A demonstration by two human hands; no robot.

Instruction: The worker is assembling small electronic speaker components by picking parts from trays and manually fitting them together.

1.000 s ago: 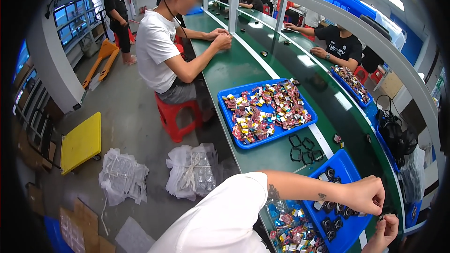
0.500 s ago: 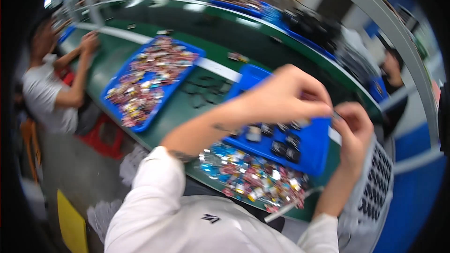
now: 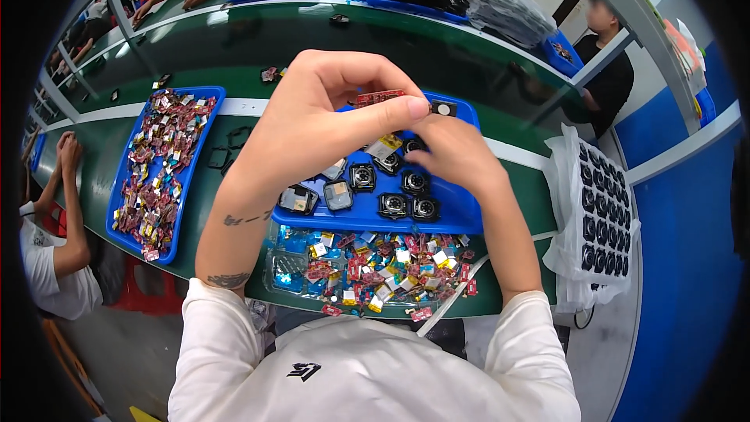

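My left hand [image 3: 316,121] is closed, with a red circuit board [image 3: 380,98] between its curled fingers and thumb. A yellow-and-white battery [image 3: 385,146] shows just below that thumb; whether it is joined to the board I cannot tell. My right hand [image 3: 461,155] meets the left thumb tip with bent fingers, and what they pinch is hidden. Right above it is a small black piece with a pale round spot [image 3: 443,108], in hand or lying behind. Under both hands, a blue tray [image 3: 461,215] carries several black watch cases [image 3: 415,182], some showing grey insides [image 3: 338,195].
Loose red boards and batteries [image 3: 383,266] lie before the tray, beside a clear plastic blister tray [image 3: 293,272]. Another blue tray [image 3: 119,215] heaped with boards stands left. On the right is a white tray of black watch parts [image 3: 601,211]. Co-workers sit left and across.
The view has turned right and steadied. My hands still meet, now over the blue tray's far part, and the red circuit board has come into sight in the left one.
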